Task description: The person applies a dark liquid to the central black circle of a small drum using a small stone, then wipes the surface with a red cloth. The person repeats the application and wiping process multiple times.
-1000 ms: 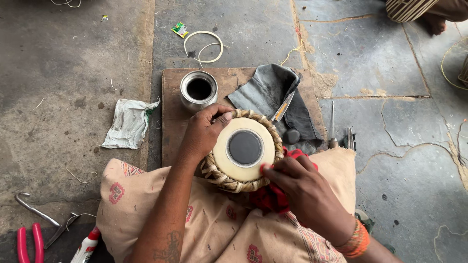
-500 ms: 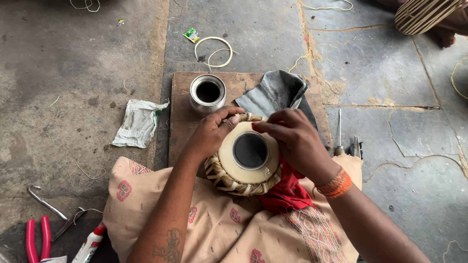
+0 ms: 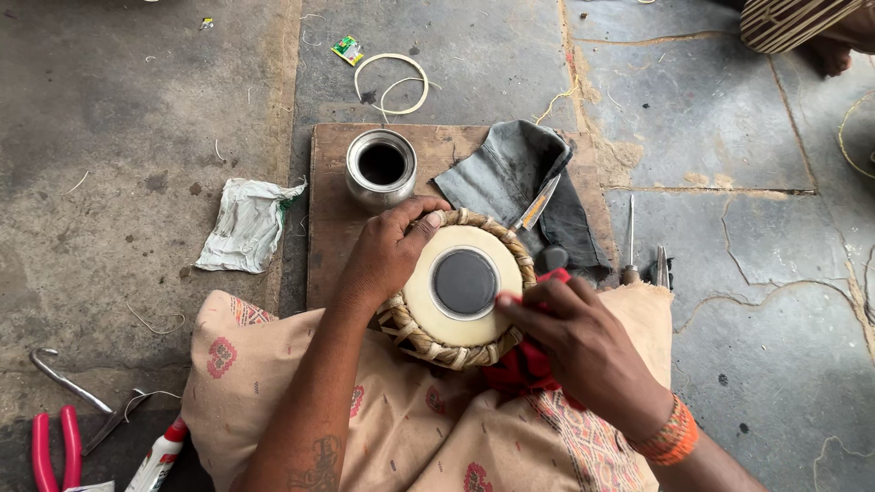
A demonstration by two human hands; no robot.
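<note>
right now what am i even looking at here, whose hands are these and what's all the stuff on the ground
The single view comes from a camera worn on a person's head, looking down at their own two bare hands.

The left hand grips the braided rim of a small drum, which has a pale skin with a black circle in the middle. The right hand presses a red cloth against the drum's edge. The drum rests on a patterned beige cloth.

Behind the drum is a wooden board carrying a metal cup, a grey rag and a knife. Red-handled pliers lie on the stone floor at lower left.
</note>
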